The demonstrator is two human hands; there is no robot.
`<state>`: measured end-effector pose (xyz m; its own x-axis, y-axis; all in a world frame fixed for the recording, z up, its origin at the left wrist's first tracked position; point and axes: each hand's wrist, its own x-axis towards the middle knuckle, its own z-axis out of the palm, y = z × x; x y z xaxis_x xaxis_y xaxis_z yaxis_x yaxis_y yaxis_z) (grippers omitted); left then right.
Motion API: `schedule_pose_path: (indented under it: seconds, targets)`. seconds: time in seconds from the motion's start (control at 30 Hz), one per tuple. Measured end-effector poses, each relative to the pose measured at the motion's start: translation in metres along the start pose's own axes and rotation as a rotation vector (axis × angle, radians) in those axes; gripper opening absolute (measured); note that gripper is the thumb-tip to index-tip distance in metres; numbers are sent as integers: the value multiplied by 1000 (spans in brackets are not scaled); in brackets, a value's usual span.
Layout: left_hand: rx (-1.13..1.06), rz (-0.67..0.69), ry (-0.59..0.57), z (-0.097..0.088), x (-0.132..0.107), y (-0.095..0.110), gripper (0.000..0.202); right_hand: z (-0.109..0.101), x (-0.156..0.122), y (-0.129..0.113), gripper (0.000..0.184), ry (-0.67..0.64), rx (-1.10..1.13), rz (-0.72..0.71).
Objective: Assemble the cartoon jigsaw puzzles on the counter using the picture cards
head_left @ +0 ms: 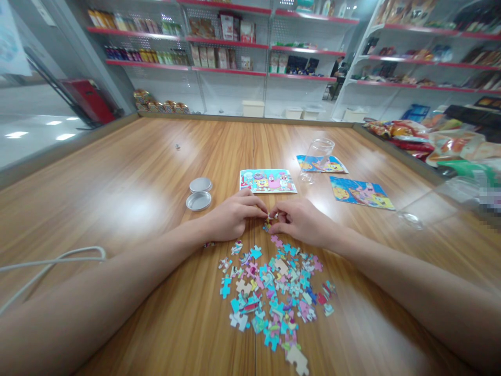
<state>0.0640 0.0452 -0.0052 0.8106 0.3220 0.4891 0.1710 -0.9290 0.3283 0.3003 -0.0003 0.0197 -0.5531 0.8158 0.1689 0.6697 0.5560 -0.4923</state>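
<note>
Between left hand (234, 214) and right hand (304, 222), small puzzle pieces (266, 227)

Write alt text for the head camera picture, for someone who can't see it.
A person's left hand and right hand are close together at a few jigsaw pieces on a brown table, many loose pieces spread nearer the camera. Beyond lie three cartoon cards, two round silvery lids and clear containers.

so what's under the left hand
A bit of puzzle peeks out by the wrist of the left hand, on the table; whatever lies beneath the palm is covered.
</note>
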Motion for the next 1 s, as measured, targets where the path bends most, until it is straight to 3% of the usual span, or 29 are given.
schedule_pose_path:
  seconds: [0.27, 0.5, 0.67, 1.0]
  targets:
    - [-3, -63, -23, -4, 0, 3, 59, -1, -7, -2, 15, 41, -7, -143]
    - [30, -21, -14, -3, 1, 0, 54, -3, -7, -8, 9, -8, 21, 29]
    - [18, -32, 7, -4, 0, -3, 53, -1, -8, -7, 20, -1, 42, -20]
    - [4, -11, 47, -5, -1, -8, 54, -4, -6, -7, 11, -58, 15, -7]
